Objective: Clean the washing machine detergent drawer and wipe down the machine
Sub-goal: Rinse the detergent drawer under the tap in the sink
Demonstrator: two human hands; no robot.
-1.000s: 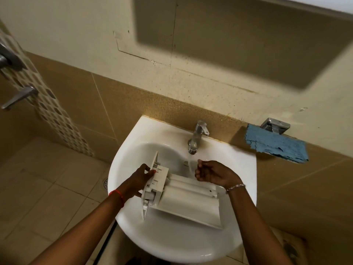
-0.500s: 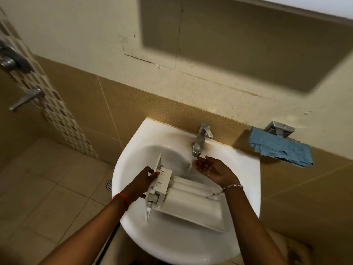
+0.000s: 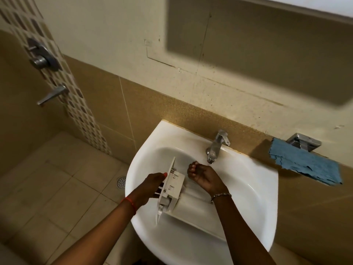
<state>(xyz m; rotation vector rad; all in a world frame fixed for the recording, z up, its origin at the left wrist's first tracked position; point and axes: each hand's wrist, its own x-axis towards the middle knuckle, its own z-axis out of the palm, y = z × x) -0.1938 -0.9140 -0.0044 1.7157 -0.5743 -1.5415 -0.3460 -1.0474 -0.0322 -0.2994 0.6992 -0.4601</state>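
Left hand [image 3: 152, 185], red thread at the wrist, grips the front panel of the drawer [image 3: 175, 188], thumb on the panel's edge. Right hand [image 3: 203, 176], bracelet at the wrist, is over the drawer's back part, fingers curled inward; nothing seen in them. Drawer: white plastic, lying inside the sink [image 3: 152, 142], front panel standing tilted at the basin's left side, slotted block behind it, long plain body running to the basin's right front. Tap [image 3: 215, 148] at the sink's back rim, spout just beyond the right hand. Blue cloth [image 3: 303, 165] hangs on the wall right of the sink.
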